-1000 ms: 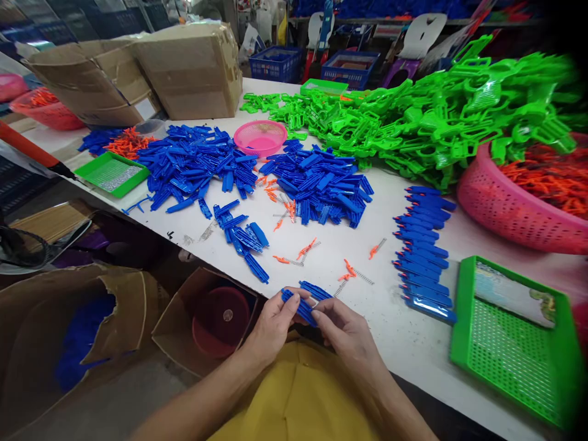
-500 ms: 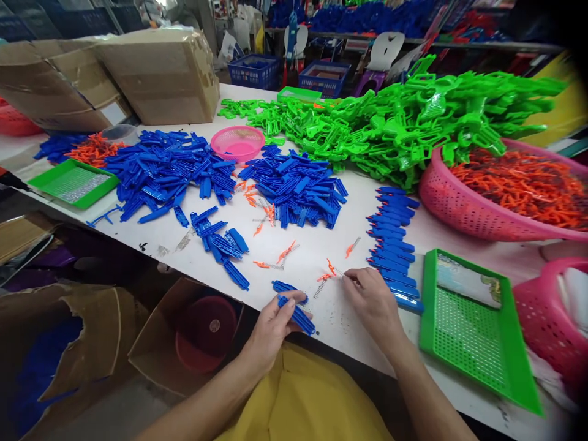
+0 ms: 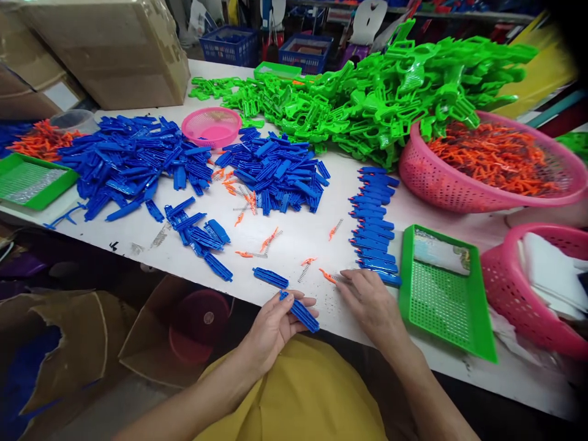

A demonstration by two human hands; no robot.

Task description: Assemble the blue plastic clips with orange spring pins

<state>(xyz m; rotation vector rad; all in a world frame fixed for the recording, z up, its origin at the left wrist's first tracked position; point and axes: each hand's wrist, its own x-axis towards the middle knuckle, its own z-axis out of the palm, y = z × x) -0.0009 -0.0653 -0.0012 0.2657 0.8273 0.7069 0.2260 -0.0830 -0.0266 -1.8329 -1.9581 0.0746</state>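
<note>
Near the table's front edge, my left hand is closed on a long blue plastic piece, its ribbed side up. Just beyond it lies another blue plastic piece. My right hand rests at the tabletop, its fingertips pinching the spring end of an orange plastic part with a spring. A second orange part with a spring lies close by on the left. Beyond my right hand runs a row of blue pieces with orange tips. Other orange parts with springs are scattered on the white table.
Heaps of blue pieces and green plastic frames cover the back. A pink basket of orange parts and a green tray stand at right. A small pink basket and a cardboard box stand farther left.
The view has shifted, so the table sits further left and higher. My right fingers have drawn the pinched orange part slightly toward me, apart from the other one. The left hand still holds the blue piece.
</note>
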